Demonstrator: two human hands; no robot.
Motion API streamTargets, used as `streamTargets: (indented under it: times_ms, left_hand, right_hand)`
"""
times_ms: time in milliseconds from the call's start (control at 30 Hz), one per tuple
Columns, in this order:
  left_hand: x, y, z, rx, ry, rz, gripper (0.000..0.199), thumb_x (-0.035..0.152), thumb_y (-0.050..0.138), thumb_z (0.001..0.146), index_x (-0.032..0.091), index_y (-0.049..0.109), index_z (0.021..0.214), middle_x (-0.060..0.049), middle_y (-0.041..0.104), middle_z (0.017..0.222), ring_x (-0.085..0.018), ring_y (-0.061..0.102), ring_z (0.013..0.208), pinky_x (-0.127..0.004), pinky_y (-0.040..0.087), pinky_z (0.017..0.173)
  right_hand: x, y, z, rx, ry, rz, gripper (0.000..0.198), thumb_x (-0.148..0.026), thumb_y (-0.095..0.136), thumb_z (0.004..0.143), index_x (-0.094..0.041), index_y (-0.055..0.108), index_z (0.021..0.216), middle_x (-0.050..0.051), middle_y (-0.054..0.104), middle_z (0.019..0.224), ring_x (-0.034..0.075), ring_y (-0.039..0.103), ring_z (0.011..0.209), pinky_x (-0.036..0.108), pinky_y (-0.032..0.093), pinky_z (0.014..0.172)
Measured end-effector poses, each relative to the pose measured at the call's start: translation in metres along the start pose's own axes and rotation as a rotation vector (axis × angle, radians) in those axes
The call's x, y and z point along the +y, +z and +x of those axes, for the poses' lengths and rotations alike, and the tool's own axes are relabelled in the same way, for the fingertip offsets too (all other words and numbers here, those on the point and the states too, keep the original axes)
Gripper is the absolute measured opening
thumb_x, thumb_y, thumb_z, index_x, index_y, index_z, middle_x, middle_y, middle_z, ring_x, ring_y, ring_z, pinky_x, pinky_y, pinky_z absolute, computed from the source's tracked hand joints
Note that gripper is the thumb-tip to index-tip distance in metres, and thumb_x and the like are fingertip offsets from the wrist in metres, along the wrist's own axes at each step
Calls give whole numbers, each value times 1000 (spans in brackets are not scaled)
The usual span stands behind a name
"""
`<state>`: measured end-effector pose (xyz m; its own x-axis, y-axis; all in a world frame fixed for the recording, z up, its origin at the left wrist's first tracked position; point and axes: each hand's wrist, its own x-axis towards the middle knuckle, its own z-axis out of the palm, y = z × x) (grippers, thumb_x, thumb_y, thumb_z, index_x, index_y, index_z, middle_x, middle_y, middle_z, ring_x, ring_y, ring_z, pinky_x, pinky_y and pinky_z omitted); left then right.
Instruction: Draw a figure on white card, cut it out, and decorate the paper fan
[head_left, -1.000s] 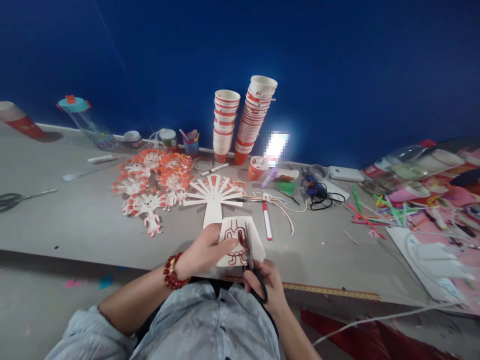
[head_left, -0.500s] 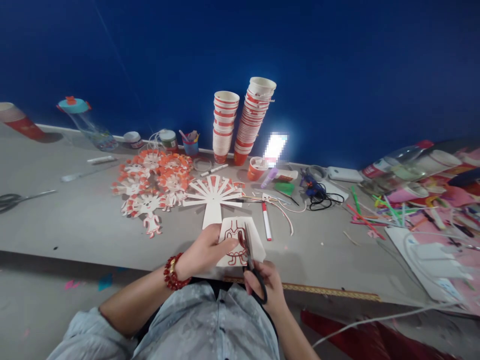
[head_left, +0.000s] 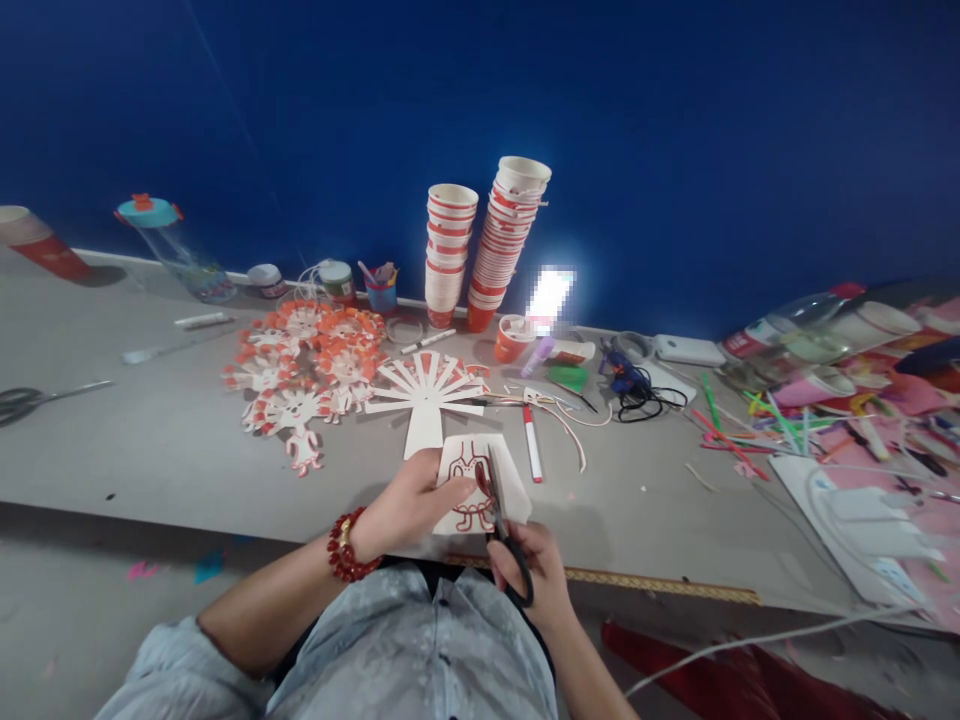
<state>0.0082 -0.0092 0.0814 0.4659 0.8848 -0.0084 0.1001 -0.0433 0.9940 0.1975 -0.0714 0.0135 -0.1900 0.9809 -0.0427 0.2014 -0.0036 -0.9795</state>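
Left hand (head_left: 405, 505): grip clamped on paper (head_left: 466, 464), at surface (head_left: 615, 525) edge. Right hand (head_left: 541, 568): grip clamped on scissors (head_left: 501, 520), blades over paper. No clear shift in half a second; cutting not visibly advanced.

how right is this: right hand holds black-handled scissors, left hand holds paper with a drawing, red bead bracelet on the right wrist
One slip: the head view shows the red bead bracelet on the left wrist, not the right. The scissors and paper are as you say.
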Motion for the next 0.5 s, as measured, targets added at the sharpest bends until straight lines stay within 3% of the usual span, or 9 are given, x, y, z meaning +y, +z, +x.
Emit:
streamTargets:
  times_ms: [500]
  left_hand:
    - [-7,1,1,-12,-5,-69,21,23,49,90,12,66,88,-5,68,83,-16,60,75,-24,49,71]
  right_hand:
    - [1,1,2,-10,-7,11,47,-49,57,85,-21,42,51,-5,42,38,9,38,35,22,29,41]
